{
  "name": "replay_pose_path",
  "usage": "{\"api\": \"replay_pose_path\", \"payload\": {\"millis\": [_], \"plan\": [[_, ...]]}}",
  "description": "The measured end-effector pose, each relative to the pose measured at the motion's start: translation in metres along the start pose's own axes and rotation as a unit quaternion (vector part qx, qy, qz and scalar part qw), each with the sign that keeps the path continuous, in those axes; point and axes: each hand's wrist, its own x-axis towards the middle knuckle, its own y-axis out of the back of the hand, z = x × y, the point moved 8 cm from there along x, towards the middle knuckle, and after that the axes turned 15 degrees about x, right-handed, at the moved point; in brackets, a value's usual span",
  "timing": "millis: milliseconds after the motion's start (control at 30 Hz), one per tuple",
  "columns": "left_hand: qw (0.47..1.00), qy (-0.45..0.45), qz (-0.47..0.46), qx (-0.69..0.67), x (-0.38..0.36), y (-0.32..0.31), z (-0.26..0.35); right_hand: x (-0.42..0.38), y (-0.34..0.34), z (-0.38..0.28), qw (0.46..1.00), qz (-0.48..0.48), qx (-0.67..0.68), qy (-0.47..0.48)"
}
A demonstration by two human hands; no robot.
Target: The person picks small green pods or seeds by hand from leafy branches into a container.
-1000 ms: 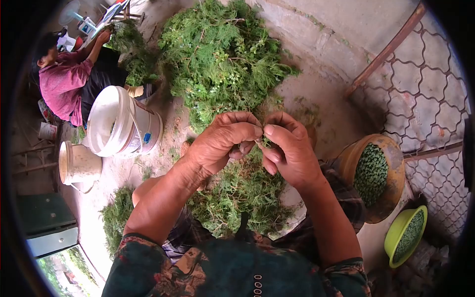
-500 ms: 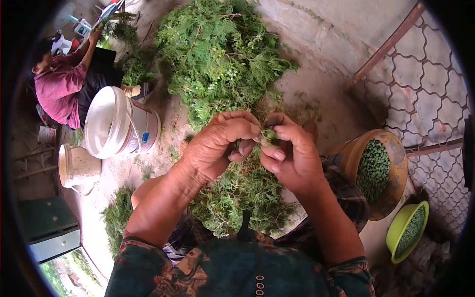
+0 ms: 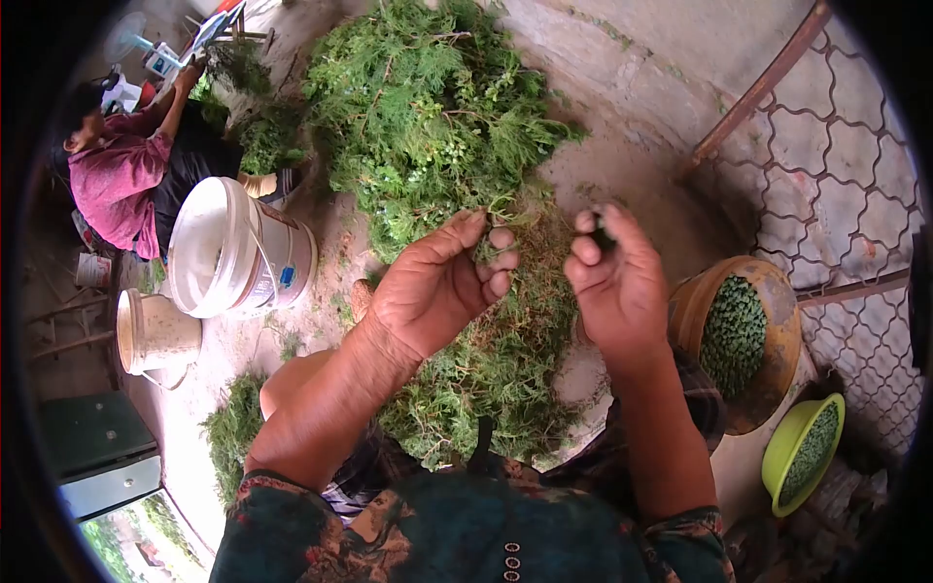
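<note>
My left hand [image 3: 437,287] curled loosely around a green sprig [image 3: 496,225], fingers bent against it above the cuttings heaped in my lap [image 3: 486,374]. My right hand [image 3: 617,282] was apart from the left, its fingertips pinched on something small and dark that I could not make out. Just right of that hand stood a brown bowl [image 3: 777,291] full of green berries, with a lime-green bowl [image 3: 777,457] of the same beyond it. A big pile of branches [image 3: 428,107] lay ahead, a white bucket [image 3: 228,248] to its left, and a person in pink [image 3: 117,175] worked farther off.
</note>
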Motion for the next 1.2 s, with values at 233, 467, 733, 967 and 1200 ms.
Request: {"api": "replay_pose_path", "payload": {"millis": [233, 467, 733, 967, 1200], "plan": [[0.998, 0.004, 0.058, -0.028, 0.001, 0.004, -0.011, -0.024, -0.039, 0.017, 0.897, -0.158, -0.403, 0.092], [0.999, -0.01, 0.047, -0.007, -0.002, 0.009, -0.015, -0.037, -0.054, 0.021, 0.768, -0.238, -0.531, 0.267], [0.988, -0.026, 0.097, 0.115, -0.007, 0.01, -0.001, -0.024, -0.037, 0.028, 0.886, -0.168, -0.433, 0.014], [0.968, -0.092, 0.126, 0.198, -0.006, 0.003, 0.007, -0.031, -0.02, 0.046, 0.969, -0.102, -0.203, -0.094], [0.924, -0.025, 0.15, 0.351, 0.008, 0.036, -0.013, -0.031, -0.052, -0.01, 0.719, -0.199, -0.55, 0.375]]}}
